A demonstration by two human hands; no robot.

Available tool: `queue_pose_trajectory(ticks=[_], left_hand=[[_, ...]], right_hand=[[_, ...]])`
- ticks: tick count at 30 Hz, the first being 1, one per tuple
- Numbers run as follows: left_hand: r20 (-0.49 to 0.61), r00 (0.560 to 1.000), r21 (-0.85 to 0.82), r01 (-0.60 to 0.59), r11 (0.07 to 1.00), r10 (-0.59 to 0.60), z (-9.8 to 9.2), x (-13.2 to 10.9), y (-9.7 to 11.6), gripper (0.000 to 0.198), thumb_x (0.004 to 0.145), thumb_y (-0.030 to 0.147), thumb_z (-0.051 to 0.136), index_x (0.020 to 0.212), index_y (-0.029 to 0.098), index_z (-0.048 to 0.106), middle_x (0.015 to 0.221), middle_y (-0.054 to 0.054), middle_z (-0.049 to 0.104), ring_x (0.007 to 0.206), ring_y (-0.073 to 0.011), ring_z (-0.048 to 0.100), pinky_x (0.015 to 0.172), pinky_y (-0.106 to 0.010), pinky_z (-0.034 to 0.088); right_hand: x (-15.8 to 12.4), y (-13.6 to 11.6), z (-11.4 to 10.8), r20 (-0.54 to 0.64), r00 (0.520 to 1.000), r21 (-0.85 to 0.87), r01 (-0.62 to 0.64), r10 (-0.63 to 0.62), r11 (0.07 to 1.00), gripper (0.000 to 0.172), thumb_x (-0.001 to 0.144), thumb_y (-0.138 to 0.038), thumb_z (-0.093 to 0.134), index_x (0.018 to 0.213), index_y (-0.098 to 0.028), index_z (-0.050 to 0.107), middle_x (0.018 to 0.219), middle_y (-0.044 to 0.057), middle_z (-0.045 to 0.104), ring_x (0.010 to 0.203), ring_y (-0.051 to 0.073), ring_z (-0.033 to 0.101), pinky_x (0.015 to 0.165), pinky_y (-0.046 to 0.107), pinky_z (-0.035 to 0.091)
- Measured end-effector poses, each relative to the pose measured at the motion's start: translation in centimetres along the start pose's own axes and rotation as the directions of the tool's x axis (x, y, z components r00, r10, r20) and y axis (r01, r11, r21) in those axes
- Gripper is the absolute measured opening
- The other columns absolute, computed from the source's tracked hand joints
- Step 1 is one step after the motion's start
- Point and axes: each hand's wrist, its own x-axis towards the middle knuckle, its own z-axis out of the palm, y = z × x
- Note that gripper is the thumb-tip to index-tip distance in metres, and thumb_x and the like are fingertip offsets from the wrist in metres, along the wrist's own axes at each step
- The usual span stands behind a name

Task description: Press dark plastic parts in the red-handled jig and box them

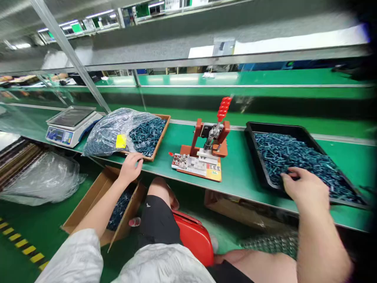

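My left hand (130, 167) rests with curled fingers on the bench edge, right at the front rim of a brown tray (163, 133) holding small dark blue parts (147, 135). My right hand (304, 188) reaches into a black tray (256, 157) full of the same dark blue parts (294, 155), fingers bent down among them. What the fingers hold, if anything, is hidden. Between the trays stands a red toggle press (210, 137) with a red handle on an orange base.
A clear plastic bag of parts (108, 131) lies over the brown tray's left side. A weighing scale (70, 125) stands at the left. An open cardboard box (97, 196) with parts sits on the floor. A red stool (194, 236) is under me.
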Motion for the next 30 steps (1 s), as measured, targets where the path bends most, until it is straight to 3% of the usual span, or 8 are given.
queue_pose_trajectory(ticks=[4,7,13,17,25,30], left_hand=[[0.267,0.946,0.122,0.158,0.98,-0.185,2.7,7.7,0.5,0.041,0.089,0.027,0.059,0.127,0.012,0.068,0.13,-0.016,0.069,0.126,-0.0278,0.062,0.115,-0.038,0.047],[0.393,0.882,0.19,0.198,0.962,-0.26,3.5,10.1,0.8,0.039,0.085,0.023,0.062,0.12,0.01,0.073,0.126,-0.018,0.072,0.12,-0.0317,0.067,0.11,-0.04,0.051],[0.398,0.837,0.242,0.299,0.923,-0.376,3.8,10.9,0.6,0.032,0.085,0.029,0.064,0.108,0.012,0.078,0.116,-0.017,0.077,0.108,-0.0324,0.073,0.097,-0.041,0.057],[0.376,0.843,0.257,0.305,0.917,-0.386,3.6,10.9,0.9,0.032,0.083,0.032,0.063,0.106,0.015,0.078,0.11,-0.016,0.079,0.104,-0.0327,0.073,0.092,-0.04,0.058],[0.303,0.845,0.264,0.371,0.891,-0.441,3.7,10.1,0.3,0.036,0.086,0.043,0.052,0.102,0.017,0.071,0.103,-0.016,0.078,0.104,-0.0363,0.072,0.09,-0.044,0.056],[0.262,0.822,0.251,0.448,0.858,-0.506,4.1,9.9,0.0,0.03,0.081,0.046,0.054,0.094,0.022,0.066,0.096,-0.011,0.077,0.103,-0.0385,0.072,0.092,-0.049,0.056]], right_hand=[[-0.7,-0.5,-1.0,-0.027,0.998,0.061,0.061,-0.059,0.996,0.024,0.085,-0.032,0.065,0.103,-0.02,0.075,0.097,0.013,0.075,0.096,0.033,0.068,0.085,0.044,0.051],[-1.5,-1.3,-1.9,-0.035,0.997,0.103,0.073,-0.07,0.992,0.019,0.084,-0.033,0.066,0.096,-0.02,0.074,0.096,0.011,0.073,0.092,0.028,0.066,0.082,0.04,0.051],[-2.0,-1.8,-2.1,-0.201,0.975,0.167,0.134,-0.099,0.977,0.014,0.084,-0.03,0.065,0.094,-0.021,0.071,0.107,0.012,0.068,0.097,0.028,0.063,0.088,0.039,0.05],[-2.0,-1.5,-1.4,-0.27,0.957,0.245,0.175,-0.107,0.954,0.009,0.085,-0.027,0.063,0.09,-0.021,0.066,0.103,0.011,0.068,0.096,0.028,0.062,0.088,0.04,0.05],[-1.4,-0.8,-1.5,-0.236,0.969,0.368,0.154,-0.068,0.917,0.011,0.081,-0.03,0.07,0.086,-0.022,0.065,0.096,0.009,0.069,0.088,0.026,0.063,0.088,0.041,0.05],[-1.1,0.4,-1.6,-0.211,0.974,0.505,0.178,-0.079,0.844,0.023,0.079,-0.042,0.075,0.082,-0.022,0.064,0.083,0.006,0.069,0.079,0.024,0.063,0.082,0.04,0.052]])
